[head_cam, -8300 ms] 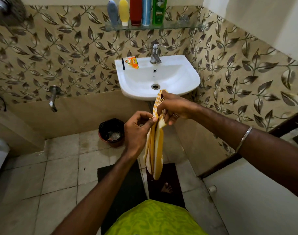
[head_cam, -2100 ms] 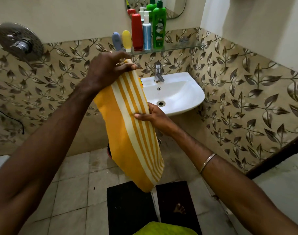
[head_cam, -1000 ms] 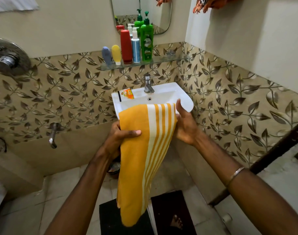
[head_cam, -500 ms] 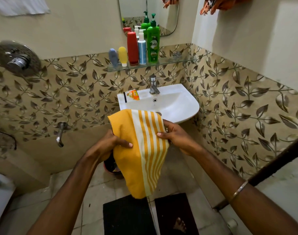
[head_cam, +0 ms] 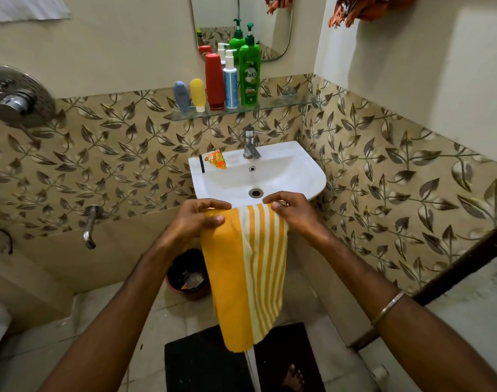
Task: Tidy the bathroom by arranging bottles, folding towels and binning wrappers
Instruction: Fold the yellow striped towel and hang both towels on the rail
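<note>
Both hands have lifted the folded yellow striped towel (head_cam: 245,275) against the sink's (head_cam: 312,176) front rim; left hand (head_cam: 197,220) and right hand (head_cam: 294,213) each keep a closed grip on its top corners.

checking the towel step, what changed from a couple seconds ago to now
The yellow striped towel went from hanging upright off the raised left hand to folded shorter, with both hands pinching its top edge at the front rim of the sink; the right hand moved up from its side. Bottles on the shelf, the sink wrapper and the bin are unchanged.
</note>
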